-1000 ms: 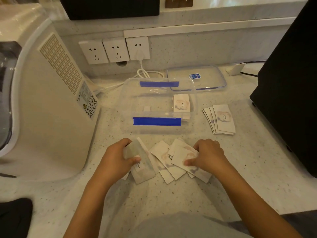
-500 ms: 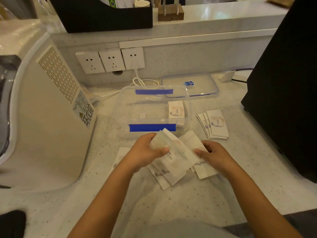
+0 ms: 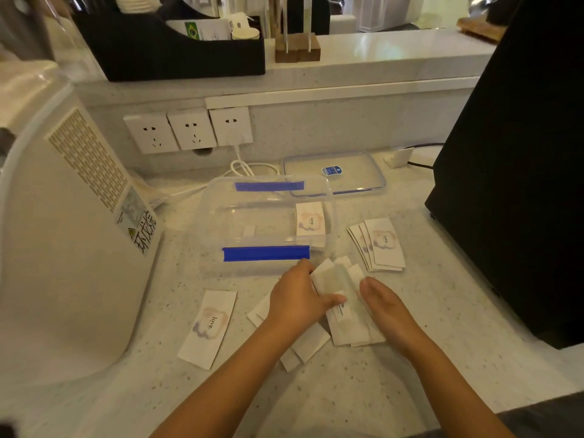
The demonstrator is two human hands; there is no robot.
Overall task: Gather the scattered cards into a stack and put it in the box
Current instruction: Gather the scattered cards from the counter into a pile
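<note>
Head view: the left hand (image 3: pixel 300 300) pinches a loose bundle of cards (image 3: pixel 343 306) just in front of the clear box (image 3: pixel 268 222), thumb on top; the right hand (image 3: pixel 384 306) is open, flat against the bundle's right edge. The bundle is fanned and uneven, so squaring it could let cards slip out. One card (image 3: pixel 208 327) lies apart at left, more under the left wrist, and a fan (image 3: pixel 379 245) right of the box, all easily missed.

We see a pale speckled surface (image 3: pixel 426 311). On it rest a clear box (image 3: pixel 221 216) with blue tape, its lid (image 3: pixel 354 172) behind, a fanned card pile (image 3: pixel 379 245) to the right, one single card (image 3: pixel 208 327) and a white appliance (image 3: pixel 63 248) at left.
</note>
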